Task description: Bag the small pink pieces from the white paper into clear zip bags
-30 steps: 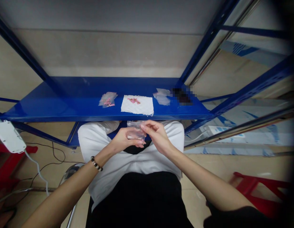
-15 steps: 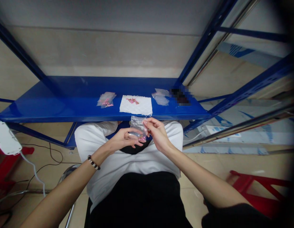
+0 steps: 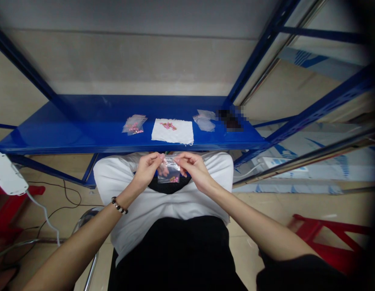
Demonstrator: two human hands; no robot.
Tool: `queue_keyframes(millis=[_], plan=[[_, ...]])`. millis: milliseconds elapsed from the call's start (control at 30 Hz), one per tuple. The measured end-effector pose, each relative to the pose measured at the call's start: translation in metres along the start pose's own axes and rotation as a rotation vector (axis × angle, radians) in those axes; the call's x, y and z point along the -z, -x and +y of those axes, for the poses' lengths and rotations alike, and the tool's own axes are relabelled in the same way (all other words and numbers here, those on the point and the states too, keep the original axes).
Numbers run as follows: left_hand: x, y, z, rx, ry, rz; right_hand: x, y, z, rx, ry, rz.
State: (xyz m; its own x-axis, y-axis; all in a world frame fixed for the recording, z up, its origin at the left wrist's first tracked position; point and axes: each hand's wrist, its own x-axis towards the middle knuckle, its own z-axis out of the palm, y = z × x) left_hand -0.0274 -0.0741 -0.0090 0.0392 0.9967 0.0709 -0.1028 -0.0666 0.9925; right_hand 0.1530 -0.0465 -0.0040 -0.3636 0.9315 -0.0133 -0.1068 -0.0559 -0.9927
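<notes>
Over my lap, a small clear plastic bag hangs between both hands, with pink beads gathered at its bottom right corner. My left hand pinches the bag's upper left edge. At the upper right edge, my right hand is closed on the same bag. Beyond them on the blue shelf lies a white cloth or paper carrying a small heap of pink and gold-coloured beads. Left of it are bags with pink beads inside; to the right lie flat clear bags.
A dark, pixelated object lies at the shelf's right end. Blue uprights frame the shelf. A white power box with a cable is at the left, and a red stool stands on the floor at the right.
My left hand has gone from supporting the bag's lower part to pinching its upper left edge. The bag has shifted slightly left and now hangs between both hands.
</notes>
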Motion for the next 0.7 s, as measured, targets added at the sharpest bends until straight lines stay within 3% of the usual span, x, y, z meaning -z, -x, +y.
queue_keyframes(millis=[300,567,700], plan=[[-0.004,0.008,0.000,-0.077,-0.147,0.004,0.002,0.001,-0.003,-0.002,0.057,-0.076],[-0.008,0.010,-0.001,-0.056,-0.082,-0.021,0.001,0.003,-0.003,0.025,0.056,-0.041],[-0.010,0.012,-0.002,-0.025,-0.006,-0.056,0.000,0.004,-0.005,0.026,0.082,-0.132]])
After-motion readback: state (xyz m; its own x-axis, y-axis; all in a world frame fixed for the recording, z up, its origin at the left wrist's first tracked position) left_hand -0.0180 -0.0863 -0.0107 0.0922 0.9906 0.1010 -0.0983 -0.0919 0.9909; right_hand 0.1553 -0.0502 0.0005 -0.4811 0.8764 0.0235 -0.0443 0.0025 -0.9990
